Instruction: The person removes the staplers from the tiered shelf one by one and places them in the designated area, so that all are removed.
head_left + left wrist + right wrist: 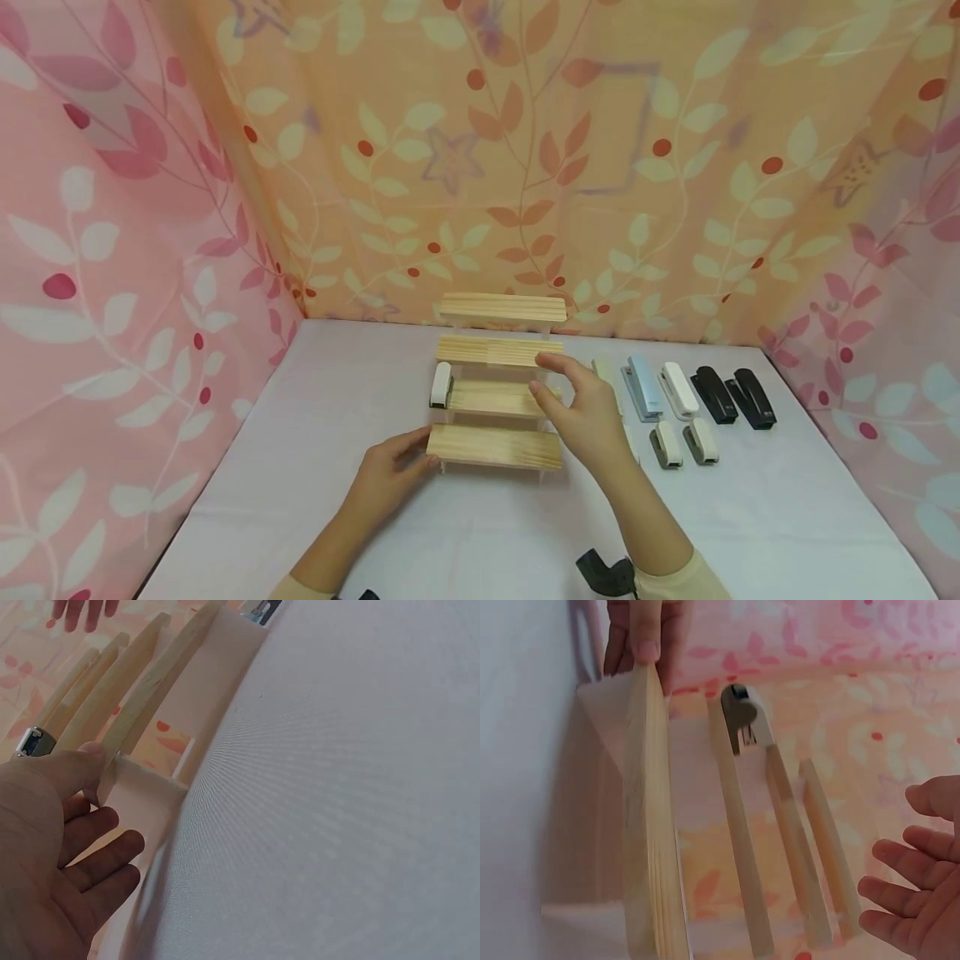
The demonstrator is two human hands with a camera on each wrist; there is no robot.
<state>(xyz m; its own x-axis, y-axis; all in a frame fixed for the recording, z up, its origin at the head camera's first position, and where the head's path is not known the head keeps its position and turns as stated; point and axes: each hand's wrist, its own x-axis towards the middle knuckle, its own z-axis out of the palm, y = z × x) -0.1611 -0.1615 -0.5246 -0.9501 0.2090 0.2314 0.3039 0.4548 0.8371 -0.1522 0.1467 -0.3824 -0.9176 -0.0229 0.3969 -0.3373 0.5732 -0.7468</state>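
Note:
A tiered wooden display rack with pale boards and light-coloured supports stands on the table. My left hand pinches the left end of its lowest board between thumb and index finger, the other fingers loosely bent below, as the left wrist view shows. A white stapler sits at the left end of the second board from the bottom; its end also shows in the right wrist view. My right hand hovers near the rack's right side with fingers spread and nothing in them. In the right wrist view, that hand is apart from the boards.
Right of the rack stand a light blue stapler, a white stapler, two black staplers and two small white staplers. A pale green one is partly hidden by my right hand. Floral curtains enclose the white table.

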